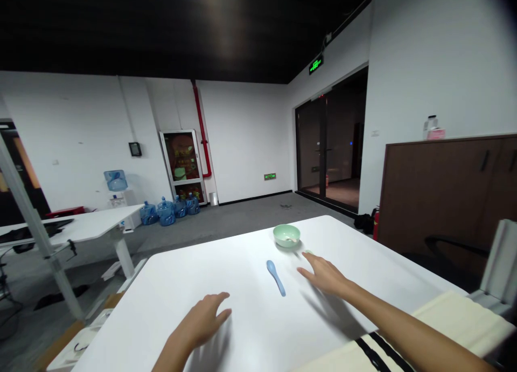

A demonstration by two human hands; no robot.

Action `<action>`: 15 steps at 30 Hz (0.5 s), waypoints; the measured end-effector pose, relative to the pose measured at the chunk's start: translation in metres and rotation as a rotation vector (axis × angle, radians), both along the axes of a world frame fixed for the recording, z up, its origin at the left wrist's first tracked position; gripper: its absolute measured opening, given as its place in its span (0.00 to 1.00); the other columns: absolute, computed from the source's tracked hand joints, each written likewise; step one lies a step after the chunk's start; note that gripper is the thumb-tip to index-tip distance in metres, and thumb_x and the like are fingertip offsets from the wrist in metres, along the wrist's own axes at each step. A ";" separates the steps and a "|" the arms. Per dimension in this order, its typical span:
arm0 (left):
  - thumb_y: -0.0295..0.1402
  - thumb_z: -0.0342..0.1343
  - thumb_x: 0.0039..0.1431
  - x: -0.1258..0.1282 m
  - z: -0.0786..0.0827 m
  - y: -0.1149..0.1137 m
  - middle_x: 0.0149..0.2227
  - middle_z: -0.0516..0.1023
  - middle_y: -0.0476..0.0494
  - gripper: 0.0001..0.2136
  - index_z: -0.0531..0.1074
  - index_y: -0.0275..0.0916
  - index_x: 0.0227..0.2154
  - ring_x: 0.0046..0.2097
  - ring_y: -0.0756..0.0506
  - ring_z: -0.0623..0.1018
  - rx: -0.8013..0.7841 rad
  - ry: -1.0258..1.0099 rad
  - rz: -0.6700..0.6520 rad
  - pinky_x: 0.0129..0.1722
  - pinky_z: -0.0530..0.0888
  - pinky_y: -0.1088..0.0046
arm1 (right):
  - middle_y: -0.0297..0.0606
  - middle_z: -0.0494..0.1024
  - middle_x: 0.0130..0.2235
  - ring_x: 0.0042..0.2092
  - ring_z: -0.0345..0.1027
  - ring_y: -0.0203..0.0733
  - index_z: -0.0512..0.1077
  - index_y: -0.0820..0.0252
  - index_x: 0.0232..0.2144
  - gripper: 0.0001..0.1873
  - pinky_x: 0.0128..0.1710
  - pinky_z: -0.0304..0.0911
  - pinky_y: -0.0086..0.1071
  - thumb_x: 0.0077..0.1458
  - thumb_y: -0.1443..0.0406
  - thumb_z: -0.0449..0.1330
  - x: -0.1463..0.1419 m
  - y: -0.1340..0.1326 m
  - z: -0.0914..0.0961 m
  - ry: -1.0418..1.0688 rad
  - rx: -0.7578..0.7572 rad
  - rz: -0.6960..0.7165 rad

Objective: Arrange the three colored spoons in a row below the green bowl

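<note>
A blue spoon lies on the white table, its bowl end toward the far side. Beyond it stands a pale green bowl with something light inside. My right hand hovers flat just right of the spoon and short of the bowl, fingers stretched out, holding nothing. My left hand rests low over the table nearer to me, left of the spoon, fingers loosely extended and empty.
A cream cloth with black stripes lies at the table's near right corner. A brown cabinet stands to the right, a second white desk to the left, with water jugs by the far wall.
</note>
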State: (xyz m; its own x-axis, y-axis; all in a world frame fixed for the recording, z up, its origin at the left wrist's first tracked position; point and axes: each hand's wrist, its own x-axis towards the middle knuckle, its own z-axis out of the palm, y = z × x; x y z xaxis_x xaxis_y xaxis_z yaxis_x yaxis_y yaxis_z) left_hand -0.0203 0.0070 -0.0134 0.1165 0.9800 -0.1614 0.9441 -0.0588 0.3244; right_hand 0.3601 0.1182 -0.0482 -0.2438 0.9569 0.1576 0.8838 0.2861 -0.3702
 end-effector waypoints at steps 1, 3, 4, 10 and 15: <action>0.50 0.46 0.61 0.000 0.000 0.000 0.60 0.70 0.40 0.28 0.64 0.45 0.61 0.60 0.37 0.69 0.001 -0.001 0.000 0.59 0.65 0.58 | 0.49 0.66 0.63 0.61 0.61 0.55 0.58 0.62 0.66 0.41 0.58 0.56 0.41 0.59 0.43 0.46 0.000 0.000 -0.001 0.005 0.007 0.003; 0.50 0.45 0.61 0.001 0.002 -0.001 0.60 0.70 0.40 0.28 0.64 0.45 0.61 0.60 0.37 0.69 0.002 0.000 0.001 0.59 0.65 0.58 | 0.49 0.68 0.61 0.59 0.63 0.53 0.61 0.61 0.64 0.39 0.57 0.57 0.40 0.60 0.44 0.46 0.000 0.004 -0.001 0.012 0.027 0.008; 0.49 0.45 0.61 0.002 0.003 -0.002 0.60 0.70 0.40 0.28 0.64 0.44 0.61 0.61 0.37 0.69 0.002 0.003 0.003 0.59 0.65 0.58 | 0.49 0.70 0.59 0.58 0.65 0.53 0.63 0.61 0.62 0.37 0.55 0.58 0.39 0.60 0.44 0.46 -0.001 0.008 0.000 0.011 0.042 0.005; 0.49 0.45 0.62 0.003 0.002 -0.002 0.60 0.70 0.40 0.28 0.64 0.44 0.62 0.61 0.37 0.69 0.003 0.008 0.007 0.59 0.65 0.58 | 0.50 0.79 0.46 0.51 0.71 0.50 0.73 0.62 0.50 0.26 0.46 0.60 0.33 0.62 0.51 0.48 -0.006 0.059 0.025 -0.053 0.069 -0.121; 0.50 0.46 0.61 0.001 -0.002 0.000 0.60 0.71 0.41 0.28 0.64 0.46 0.61 0.60 0.36 0.70 0.006 -0.005 0.009 0.59 0.66 0.58 | 0.52 0.79 0.46 0.48 0.73 0.51 0.76 0.63 0.43 0.23 0.41 0.61 0.33 0.60 0.52 0.52 -0.020 0.116 0.039 -0.130 0.016 -0.227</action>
